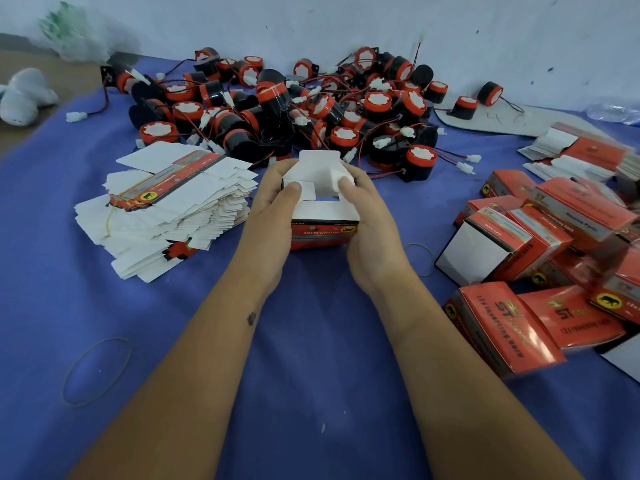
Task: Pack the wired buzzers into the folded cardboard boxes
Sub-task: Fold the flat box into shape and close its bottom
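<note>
Hands: left hand [273, 206] | right hand [367, 216] | both grip box [323, 202], flaps up

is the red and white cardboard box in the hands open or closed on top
Open. The red and white cardboard box has its white top flaps standing up while the left hand and right hand grip its sides.

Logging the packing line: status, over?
Both hands, left hand and right hand, grip one box, flaps open. Buzzer pile waits behind it. Nothing in the way.
</note>
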### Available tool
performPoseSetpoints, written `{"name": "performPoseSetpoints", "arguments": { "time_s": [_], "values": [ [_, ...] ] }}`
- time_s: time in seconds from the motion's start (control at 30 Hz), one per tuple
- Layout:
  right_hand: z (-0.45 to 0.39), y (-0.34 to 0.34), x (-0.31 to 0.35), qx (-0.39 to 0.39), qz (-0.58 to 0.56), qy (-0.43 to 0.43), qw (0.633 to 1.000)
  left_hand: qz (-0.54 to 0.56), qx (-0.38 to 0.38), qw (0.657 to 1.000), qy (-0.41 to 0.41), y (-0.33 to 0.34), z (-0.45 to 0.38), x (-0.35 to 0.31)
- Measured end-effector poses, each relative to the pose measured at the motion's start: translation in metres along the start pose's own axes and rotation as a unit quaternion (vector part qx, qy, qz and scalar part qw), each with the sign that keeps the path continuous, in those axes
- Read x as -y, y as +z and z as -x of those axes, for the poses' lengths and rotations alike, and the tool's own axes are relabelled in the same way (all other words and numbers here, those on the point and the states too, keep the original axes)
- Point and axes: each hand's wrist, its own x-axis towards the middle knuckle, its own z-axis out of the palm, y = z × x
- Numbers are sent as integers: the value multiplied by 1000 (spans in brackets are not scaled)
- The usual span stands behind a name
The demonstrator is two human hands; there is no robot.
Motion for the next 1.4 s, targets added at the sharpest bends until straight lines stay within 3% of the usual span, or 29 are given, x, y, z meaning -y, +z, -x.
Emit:
{"name": "performPoseSetpoints", "arguments": {
  "time_s": [0.2,0.33,0.53,0.73,0.93,1.13,1.23,1.4],
  "values": [
    [2,-1,-1,19,-11,-53,998,53,-10,999,1,-2,0,1],
    [3,-2,2,38,8,-38,999,102,-3,994,-40,-4,-1,-1],
    [3,0,1,-12,84,-36,996,43,-56,997,-19,-3,-4,3],
    [3,4,0,-73,169,-61,981,-16,-64,998,15,-2,-1,4],
    [4,5,-2,-64,77,-9,995,60,-48,993,-88,0,-2,4],
    [1,3,-5,-99,259,-38,960,-60,9,997,-49,-7,-3,9],
    [3,-2,-2,-89,261,-26,961,-119,35,992,-26,-5,0,8],
    [6,0,0,-110,199,-54,972,-177,-72,980,-63,10,-23,-3]
  ]
}}
